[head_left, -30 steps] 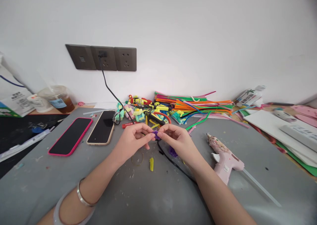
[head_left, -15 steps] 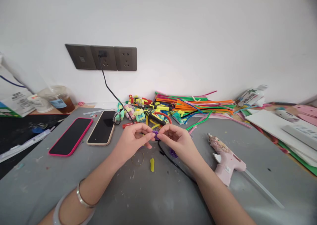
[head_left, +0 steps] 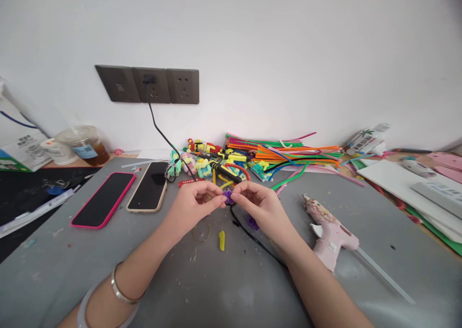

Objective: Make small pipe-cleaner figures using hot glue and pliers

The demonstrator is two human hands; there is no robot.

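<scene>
Between my fingertips is a small purple fuzzy piece (head_left: pixel 228 197), which looks like bent pipe cleaner. My left hand (head_left: pixel 198 203) pinches it from the left, thumb and fingers closed. From the other side my right hand (head_left: pixel 258 203) pinches it too. Under the right hand another purple piece (head_left: pixel 253 223) lies on the grey mat (head_left: pixel 216 289), partly covered. A short yellow-green piece (head_left: pixel 221 240) rests on the mat just below the hands. The black cable (head_left: pixel 252 237) runs beneath my right hand.
A pink glue gun (head_left: pixel 330 236) with a glue stick lies right. Two phones, one pink-cased (head_left: pixel 104 200) and one beige-cased (head_left: pixel 147 187), lie left. Behind the hands are pliers (head_left: pixel 225 170) and bundled pipe cleaners (head_left: pixel 296 152). A drink cup (head_left: pixel 86 145) stands far left.
My fingertips have parted slightly, so more of the purple piece shows between them. Both hands otherwise stay in nearly the same place.
</scene>
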